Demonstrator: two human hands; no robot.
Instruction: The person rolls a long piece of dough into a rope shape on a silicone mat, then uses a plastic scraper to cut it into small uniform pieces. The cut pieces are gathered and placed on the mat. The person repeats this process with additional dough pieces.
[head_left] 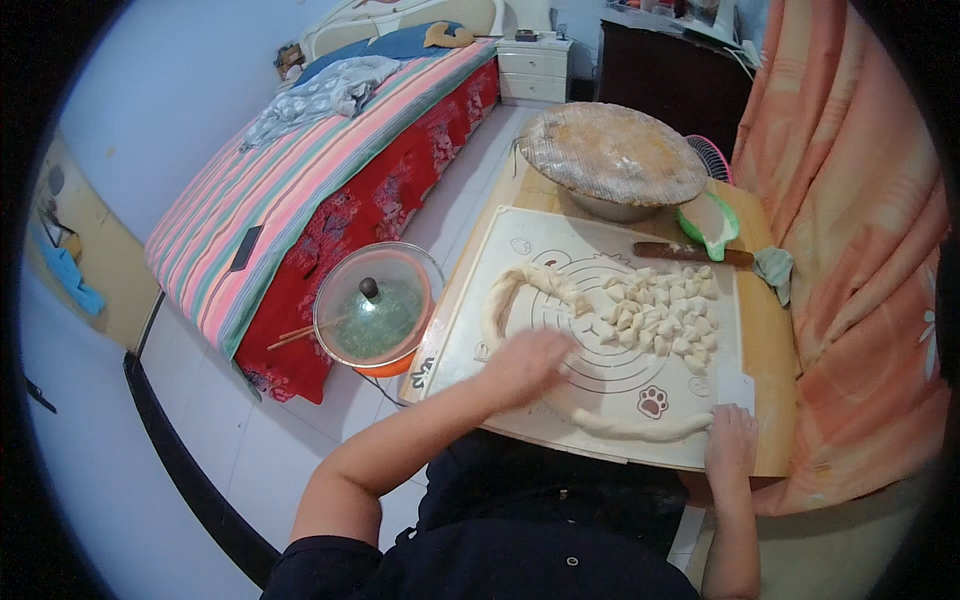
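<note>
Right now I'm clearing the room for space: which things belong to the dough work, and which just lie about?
In use:
left hand and right hand on the dough rope
cut dough pieces
pastry mat
rolling pin

Lying about:
striped bed
nightstand
lidded pot
pink fan

Soft, even daylight, fairly bright, w/ cool bluish cast on wall and floor. Shadows faint. Slight glare on glass pot lid (378,300). Left hand (527,362) motion-blurred. Strong fisheye: edges bend, black vignette round rim, corners soft.
</note>
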